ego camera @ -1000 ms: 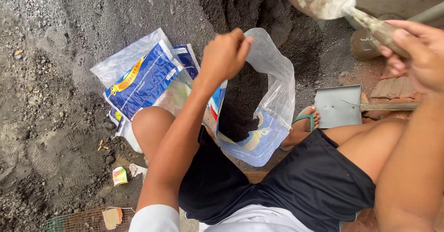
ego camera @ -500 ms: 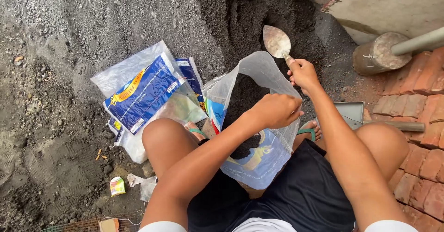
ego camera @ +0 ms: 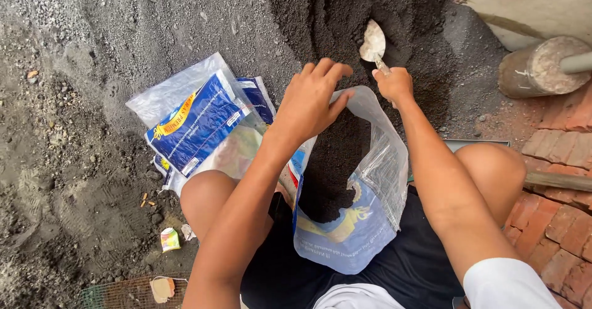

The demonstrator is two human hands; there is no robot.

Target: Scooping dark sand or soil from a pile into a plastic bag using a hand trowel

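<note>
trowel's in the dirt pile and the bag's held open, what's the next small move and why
Probably scoop and lift a load across to the bag. The right hand has the trowel blade dug into the dark soil pile, and the left hand holds the rim of the clear plastic bag open just beside it. The bag looks only part filled with soil.

The ground is dark grey sandy soil point(ego camera: 92, 161), loose and pebbly, lit by even daylight. A heap of darker, damp soil point(ego camera: 345, 19) rises at the far side. To the right of that heap lies a round concrete block point(ego camera: 530, 69), and behind the block a pale slab point(ego camera: 536, 4) slopes away. Below the block, red brick paving point(ego camera: 567, 223) covers the ground. Far left of the bricks, green wire mesh point(ego camera: 117, 293) lies flat, with small litter scraps point(ego camera: 169, 239) just above it.
</note>
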